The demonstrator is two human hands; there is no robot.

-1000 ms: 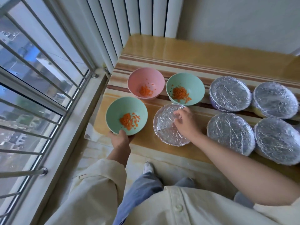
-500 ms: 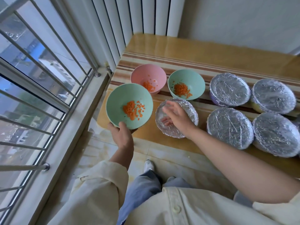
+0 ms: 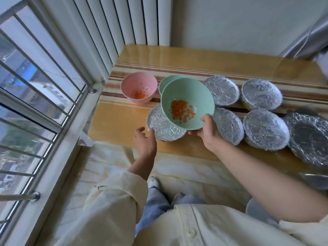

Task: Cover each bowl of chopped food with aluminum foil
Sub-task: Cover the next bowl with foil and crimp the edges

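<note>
**A:** Right hand?

**B:** Right hand (image 3: 207,132) grips the green bowl (image 3: 188,102) at its near rim, thumb over the lip, fingers beneath. The bowl is raised off the bench (image 3: 120,125) and tipped toward the person. Chopped orange bits (image 3: 181,110) lie in its bottom. No foil on it.

**A:** Left?

**B:** Left hand (image 3: 144,142) is loosely spread, fingers relaxed, holding nothing. Just past its fingertips lies a round of crumpled foil (image 3: 163,129). Whether they touch, I cannot tell. The held bowl hangs over the foil's far side.

**A:** Farther out?

**B:** Beyond the left hand stands a pink bowl (image 3: 139,89), uncovered, with orange bits inside. A second green bowl (image 3: 166,82) sits behind the held one, mostly hidden. Right of the right hand, foil-covered bowls (image 3: 266,129) sit crowded close together.
</note>
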